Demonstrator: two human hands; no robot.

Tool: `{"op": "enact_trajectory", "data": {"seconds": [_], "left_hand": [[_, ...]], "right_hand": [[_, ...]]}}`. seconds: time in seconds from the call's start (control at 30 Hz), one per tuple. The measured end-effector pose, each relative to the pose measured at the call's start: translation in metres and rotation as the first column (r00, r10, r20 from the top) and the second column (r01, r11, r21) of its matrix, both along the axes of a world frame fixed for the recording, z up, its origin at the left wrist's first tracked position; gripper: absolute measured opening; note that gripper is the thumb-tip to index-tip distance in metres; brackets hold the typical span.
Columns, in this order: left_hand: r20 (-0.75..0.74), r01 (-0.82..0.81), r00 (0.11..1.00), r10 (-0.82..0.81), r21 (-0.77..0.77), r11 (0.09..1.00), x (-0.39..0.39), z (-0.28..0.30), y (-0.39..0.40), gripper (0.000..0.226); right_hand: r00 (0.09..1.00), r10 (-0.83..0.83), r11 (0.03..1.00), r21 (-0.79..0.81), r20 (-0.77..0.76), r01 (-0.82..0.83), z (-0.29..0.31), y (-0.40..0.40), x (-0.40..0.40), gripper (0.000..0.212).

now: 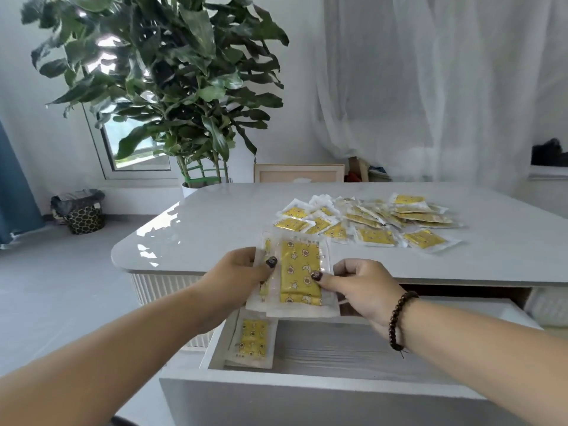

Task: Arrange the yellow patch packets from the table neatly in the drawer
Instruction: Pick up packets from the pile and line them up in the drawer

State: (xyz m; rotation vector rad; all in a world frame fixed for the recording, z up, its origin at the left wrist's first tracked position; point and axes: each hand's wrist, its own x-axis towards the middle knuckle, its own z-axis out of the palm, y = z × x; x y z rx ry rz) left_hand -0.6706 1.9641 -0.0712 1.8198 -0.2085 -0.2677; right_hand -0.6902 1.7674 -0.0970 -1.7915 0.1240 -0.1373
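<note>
Yellow star-printed patch packets in clear wrap (299, 278), a small stack pinched between left hand (242, 269) and right hand (359, 284) mid-frame above the open white drawer (338, 392); slick wrappers could slide, fanning the stack.

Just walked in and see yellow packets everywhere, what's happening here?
A person is sorting them into the open drawer. Both hands, left hand and right hand, hold a small stack of packets above it. One stack already lies in the drawer's left corner; a loose pile waits on the table.
</note>
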Motion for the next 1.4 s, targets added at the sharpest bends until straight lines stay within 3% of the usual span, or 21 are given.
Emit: {"op": "enact_trajectory", "data": {"seconds": [0.13,0.3,0.57,0.77,0.9,1.0,1.1,1.2,1.33,1.4], "left_hand": [[-0.033,-0.113,0.993,0.11,-0.095,0.989,-0.001,0.006,-0.001,0.023],[-0.082,-0.11,0.992,0.097,-0.164,0.98,-0.005,0.011,-0.003,0.027],[-0.082,0.014,0.996,-0.029,-0.174,0.985,-0.012,0.008,-0.016,0.022],[-0.073,0.055,0.995,-0.06,-0.077,0.996,-0.006,0.001,-0.006,0.023],[-0.057,0.034,0.998,-0.033,0.01,0.999,0.002,-0.01,-0.002,0.025],[-0.105,0.001,0.994,-0.004,-0.028,1.0,0.01,-0.019,-0.003,0.022],[-0.177,-0.024,0.984,0.015,-0.047,0.999,0.017,-0.028,-0.006,0.021],[-0.238,0.021,0.971,-0.022,-0.004,1.0,0.024,-0.036,-0.008,0.023],[-0.312,0.15,0.946,-0.09,0.172,0.974,0.033,-0.047,-0.006,0.027],[-0.358,0.177,0.928,-0.101,0.189,0.966,0.038,-0.056,-0.004,0.032]], "right_hand": [[0.982,-0.184,0.979,0.093,0.04,0.18,0.01,-0.023,0.001,0.028],[0.995,-0.081,0.953,0.298,0.049,0.063,0.013,-0.023,-0.005,0.022],[0.998,-0.045,0.986,0.161,0.044,0.037,0.0,-0.002,-0.002,0.024],[0.999,0.009,0.992,0.122,0.034,-0.013,-0.011,0.004,0.003,0.023],[0.998,0.02,0.987,0.162,-0.054,-0.011,-0.024,0.009,0.01,0.025],[0.977,0.077,0.966,0.258,-0.197,-0.024,-0.03,0.011,0.016,0.035],[0.946,0.182,0.922,0.382,-0.269,-0.068,-0.036,0.014,0.019,0.026],[0.945,0.178,0.941,0.328,-0.274,-0.083,-0.049,0.017,0.023,0.015],[0.93,0.171,0.96,0.266,-0.325,-0.083,-0.068,0.02,0.028,0.017],[0.911,0.2,0.961,0.251,-0.361,-0.111,-0.076,0.02,0.032,0.018]]}}
